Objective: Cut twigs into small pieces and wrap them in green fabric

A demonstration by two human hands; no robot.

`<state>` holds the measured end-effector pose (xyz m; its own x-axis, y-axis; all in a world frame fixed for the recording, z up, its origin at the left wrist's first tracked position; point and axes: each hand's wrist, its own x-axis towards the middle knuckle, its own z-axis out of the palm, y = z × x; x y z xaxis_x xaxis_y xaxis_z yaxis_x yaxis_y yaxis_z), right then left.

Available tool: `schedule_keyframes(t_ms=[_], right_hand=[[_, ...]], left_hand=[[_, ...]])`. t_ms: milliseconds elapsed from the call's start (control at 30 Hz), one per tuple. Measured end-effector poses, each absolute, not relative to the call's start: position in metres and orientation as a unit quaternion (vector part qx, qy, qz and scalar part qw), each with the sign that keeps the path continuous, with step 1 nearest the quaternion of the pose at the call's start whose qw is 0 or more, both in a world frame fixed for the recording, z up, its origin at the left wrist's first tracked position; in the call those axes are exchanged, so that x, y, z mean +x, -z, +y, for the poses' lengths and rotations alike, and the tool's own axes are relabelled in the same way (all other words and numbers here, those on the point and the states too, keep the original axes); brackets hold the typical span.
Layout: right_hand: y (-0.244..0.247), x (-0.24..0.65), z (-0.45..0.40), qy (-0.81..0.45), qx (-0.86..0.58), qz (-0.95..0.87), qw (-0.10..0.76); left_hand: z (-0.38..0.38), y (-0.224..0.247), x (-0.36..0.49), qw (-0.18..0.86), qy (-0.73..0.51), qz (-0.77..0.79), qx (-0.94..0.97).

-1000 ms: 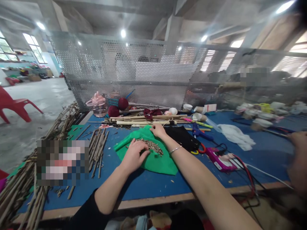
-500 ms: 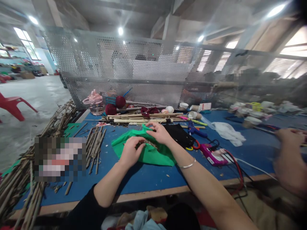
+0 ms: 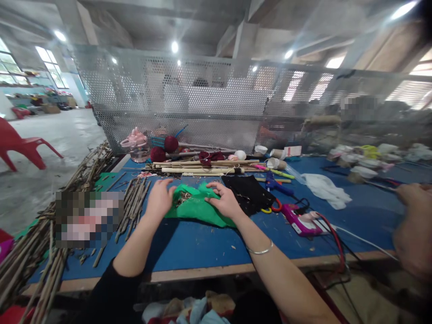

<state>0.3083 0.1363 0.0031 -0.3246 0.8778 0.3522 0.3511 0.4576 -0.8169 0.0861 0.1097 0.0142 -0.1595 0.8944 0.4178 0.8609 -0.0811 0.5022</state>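
A piece of green cloth [image 3: 202,214] is gathered up like an open pouch on the blue table, with dry brown plant bits [image 3: 184,198] lying inside it. At its left edge, my left hand [image 3: 159,198] grips the cloth between thumb and fingers. My right hand [image 3: 225,201], below a silver bangle, pinches the right side of the cloth's rim with curled fingers. Just beyond my right hand lies a black cloth [image 3: 249,193], flat on the table.
Cut sticks [image 3: 133,211] lie left, beside a long twig bundle [image 3: 43,261]. Dark red yarn balls [image 3: 171,144] and rods sit behind. To the right are a blue glue gun [image 3: 278,184], a magenta power strip [image 3: 302,220], a white plastic bag [image 3: 326,189] and a co-worker's blurred arm [image 3: 413,225].
My left hand has moved left, from over the plant bits to the cloth's left edge. The cloth is drawn up higher around the bits. The view has shifted slightly.
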Motion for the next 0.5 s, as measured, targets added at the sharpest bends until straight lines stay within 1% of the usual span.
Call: schedule_keyframes(t_ms=[33, 133, 200, 267, 333, 500], right_hand=[[-0.003, 0.309, 0.136, -0.317, -0.413, -0.748, 0.411], [-0.004, 0.311, 0.135, -0.285, -0.424, -0.754, 0.412], [-0.004, 0.312, 0.134, -0.266, -0.429, -0.754, 0.421], [-0.005, 0.313, 0.133, -0.266, -0.429, -0.751, 0.427], [-0.006, 0.312, 0.133, -0.274, -0.427, -0.749, 0.426], [-0.014, 0.306, 0.137, -0.284, -0.406, -0.769, 0.404]], left_hand=[[0.108, -0.011, 0.074, -0.001, -0.29, 0.709, 0.642], [0.101, 0.0, 0.054, 0.011, -0.128, 0.775, 0.618], [0.097, 0.005, 0.053, 0.019, -0.085, 0.787, 0.611], [0.096, 0.004, 0.055, 0.01, -0.101, 0.787, 0.609], [0.099, -0.003, 0.059, 0.017, -0.162, 0.78, 0.604], [0.11, -0.03, 0.077, 0.121, -0.368, 0.681, 0.622]])
